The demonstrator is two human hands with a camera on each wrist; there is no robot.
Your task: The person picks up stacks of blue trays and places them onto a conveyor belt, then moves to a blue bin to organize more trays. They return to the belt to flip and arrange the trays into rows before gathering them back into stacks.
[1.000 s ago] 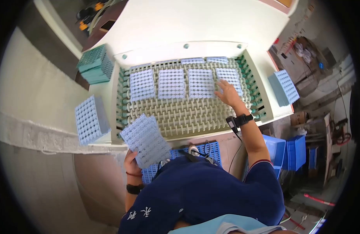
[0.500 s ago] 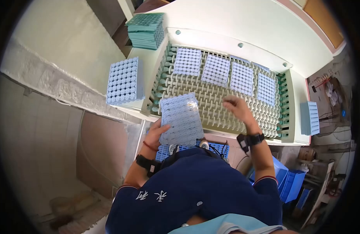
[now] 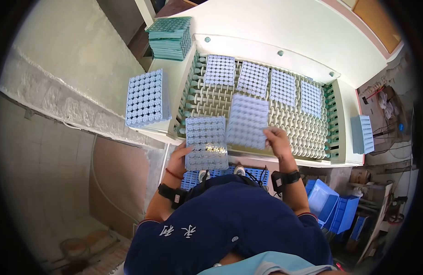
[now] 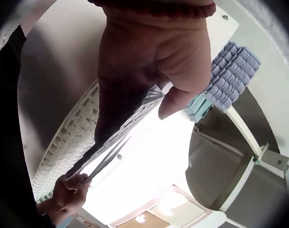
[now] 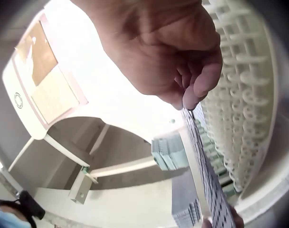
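Note:
In the head view my left hand (image 3: 177,159) grips a pale blue plastic grid sheet (image 3: 204,133) by its left side, thumb on top, in front of the roller bed. My right hand (image 3: 278,142) pinches the lower right edge of another blue grid sheet (image 3: 248,120), blurred, over the near rollers. The two sheets lie side by side in this view. Seen from the left wrist, that hand (image 4: 154,61) has the sheet edge-on between thumb and fingers. In the right wrist view the right hand (image 5: 168,52) pinches a thin sheet edge (image 5: 208,171) between thumb and fingertips.
Several blue grid sheets lie in a row on the white roller bed (image 3: 216,103). Stacks of blue sheets (image 3: 145,96) and green sheets (image 3: 170,41) stand on its left ledge, another blue stack (image 3: 362,134) on the right. Blue bins (image 3: 323,201) sit at lower right.
My right hand has come back from the sheet at the row's right end and now pinches a sheet beside the left hand's. The left hand has raised its sheet toward the bed; the head view has turned.

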